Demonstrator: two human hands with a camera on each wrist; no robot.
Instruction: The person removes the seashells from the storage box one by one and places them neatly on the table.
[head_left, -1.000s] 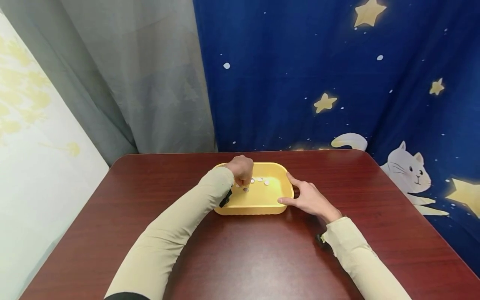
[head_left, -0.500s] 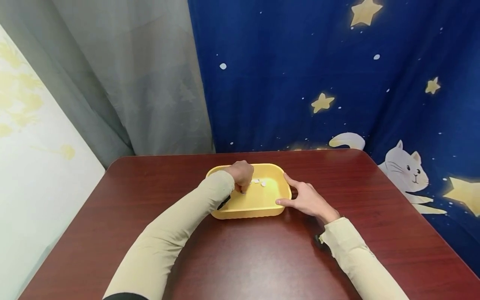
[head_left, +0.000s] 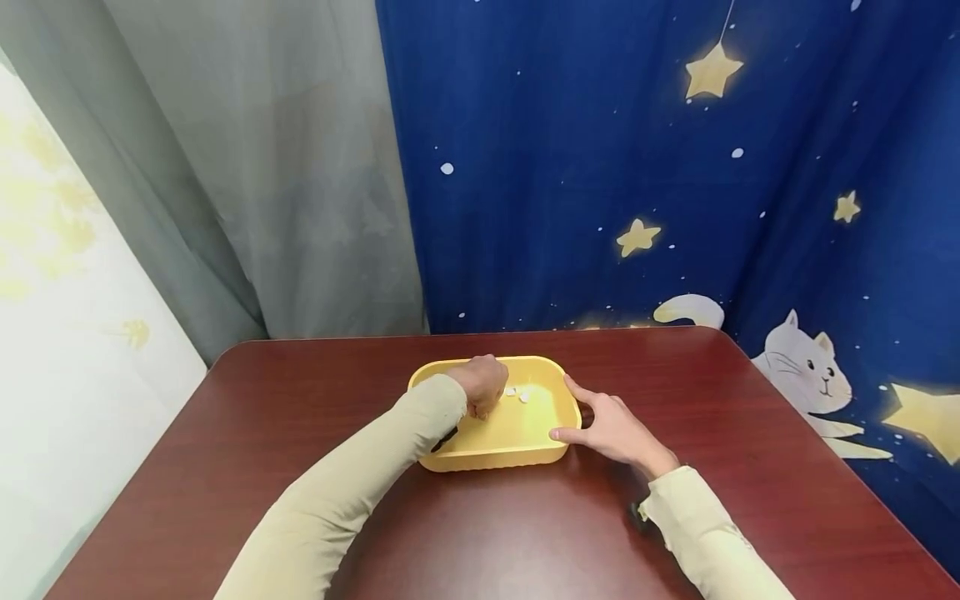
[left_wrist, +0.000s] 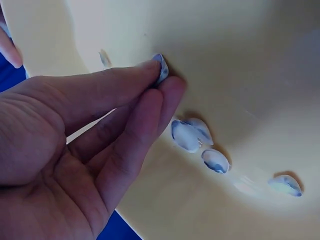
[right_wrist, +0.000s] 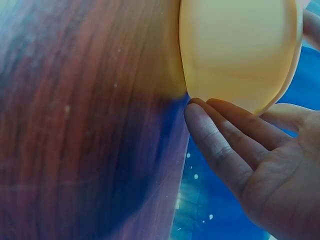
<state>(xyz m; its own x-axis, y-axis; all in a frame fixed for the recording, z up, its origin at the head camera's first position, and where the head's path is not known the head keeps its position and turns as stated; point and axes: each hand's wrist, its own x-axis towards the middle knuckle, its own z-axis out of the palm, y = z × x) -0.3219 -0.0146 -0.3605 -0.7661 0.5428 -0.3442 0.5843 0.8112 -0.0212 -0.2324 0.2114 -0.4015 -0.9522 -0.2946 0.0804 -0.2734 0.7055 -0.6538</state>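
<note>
The left hand [head_left: 483, 385] reaches into a yellow tray [head_left: 495, 459]. In the left wrist view, the left hand [left_wrist: 95, 130] pinches a small shell [left_wrist: 161, 69] between thumb and fingertips. Several more white and bluish shells lie on the tray floor, among them one [left_wrist: 216, 161] beside an overlapping pair and one [left_wrist: 286, 185] farther right. The right hand [head_left: 617, 429] holds the tray's right end, thumb at the near rim and fingers along the outer side. In the right wrist view, fingers of the right hand [right_wrist: 260, 155] rest against the tray's outer wall [right_wrist: 235, 60].
The tray stands on a dark red wooden table [head_left: 495, 533], near its far edge. Behind the table hang a grey curtain [head_left: 300, 183] and a blue curtain [head_left: 540, 208] with stars and a cat. A pale patterned surface [head_left: 67, 333] is at the left.
The head view has tilted upward, so table and tray appear lower. The left hand has shifted slightly toward the near side inside the tray. The right hand keeps its hold on the tray's end.
</note>
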